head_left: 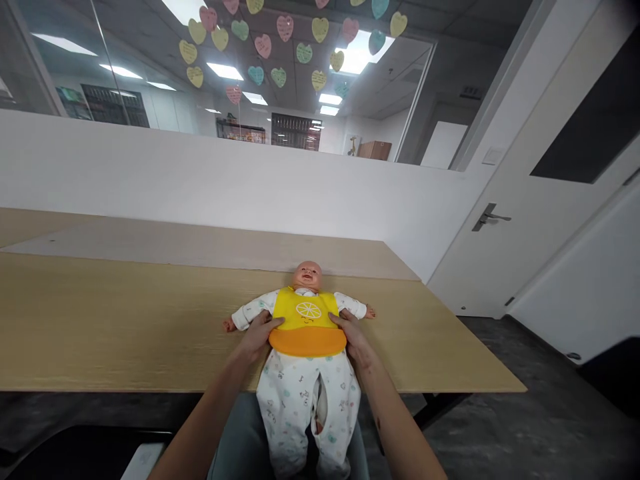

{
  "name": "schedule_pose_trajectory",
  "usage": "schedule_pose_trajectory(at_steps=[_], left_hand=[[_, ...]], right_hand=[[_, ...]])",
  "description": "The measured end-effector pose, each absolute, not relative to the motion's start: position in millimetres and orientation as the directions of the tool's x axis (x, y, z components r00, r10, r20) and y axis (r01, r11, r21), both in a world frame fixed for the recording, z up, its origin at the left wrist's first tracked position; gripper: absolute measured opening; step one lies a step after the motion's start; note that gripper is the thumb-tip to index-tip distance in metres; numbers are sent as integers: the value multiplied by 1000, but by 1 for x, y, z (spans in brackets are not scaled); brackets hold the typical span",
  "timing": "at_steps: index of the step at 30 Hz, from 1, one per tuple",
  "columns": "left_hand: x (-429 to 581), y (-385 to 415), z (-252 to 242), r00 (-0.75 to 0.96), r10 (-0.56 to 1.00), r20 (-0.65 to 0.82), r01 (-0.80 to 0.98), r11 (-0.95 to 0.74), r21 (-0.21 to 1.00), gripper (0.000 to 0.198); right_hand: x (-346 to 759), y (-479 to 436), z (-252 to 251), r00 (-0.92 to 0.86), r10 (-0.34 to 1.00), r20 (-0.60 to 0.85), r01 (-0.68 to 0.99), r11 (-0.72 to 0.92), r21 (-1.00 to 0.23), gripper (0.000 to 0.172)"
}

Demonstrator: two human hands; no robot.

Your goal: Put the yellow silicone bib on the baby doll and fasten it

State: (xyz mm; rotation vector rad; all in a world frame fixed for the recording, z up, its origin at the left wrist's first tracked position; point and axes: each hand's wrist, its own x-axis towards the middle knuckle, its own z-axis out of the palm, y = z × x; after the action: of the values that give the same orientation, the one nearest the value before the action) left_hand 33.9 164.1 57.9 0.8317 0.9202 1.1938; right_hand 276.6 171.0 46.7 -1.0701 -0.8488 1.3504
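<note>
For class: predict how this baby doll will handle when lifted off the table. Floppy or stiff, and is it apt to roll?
The doll will probably sag, since its cloth sleepsuit looks soft. The head looks like hard vinyl, so it may loll. Lying flat on the table, it seems unlikely to roll.

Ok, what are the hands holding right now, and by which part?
The left hand and right hand grip the yellow bib on a baby doll by its side edges, just above the orange band.
</note>
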Motion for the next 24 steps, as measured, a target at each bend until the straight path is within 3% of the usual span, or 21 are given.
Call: schedule_pose_trajectory(at_steps=[7, 13, 20, 24], left_hand=[[37, 156, 56, 178, 980, -87, -511, 167, 843, 34], [34, 135, 70, 206, 974, -96, -554, 197, 809, 28], [14, 84, 113, 259, 955, -148, -629, 283, 724, 67], [-5, 34, 109, 324, 922, -210, -599, 372, 709, 69]], right_hand=[[271, 153, 57, 120, 990, -78, -451, -16, -892, 47], [264, 130, 67, 177, 983, -36, -443, 47, -895, 37], [250, 70, 103, 197, 980, 21, -390, 98, -916, 31], [249, 15, 105, 134, 991, -30, -320, 15, -947, 32]])
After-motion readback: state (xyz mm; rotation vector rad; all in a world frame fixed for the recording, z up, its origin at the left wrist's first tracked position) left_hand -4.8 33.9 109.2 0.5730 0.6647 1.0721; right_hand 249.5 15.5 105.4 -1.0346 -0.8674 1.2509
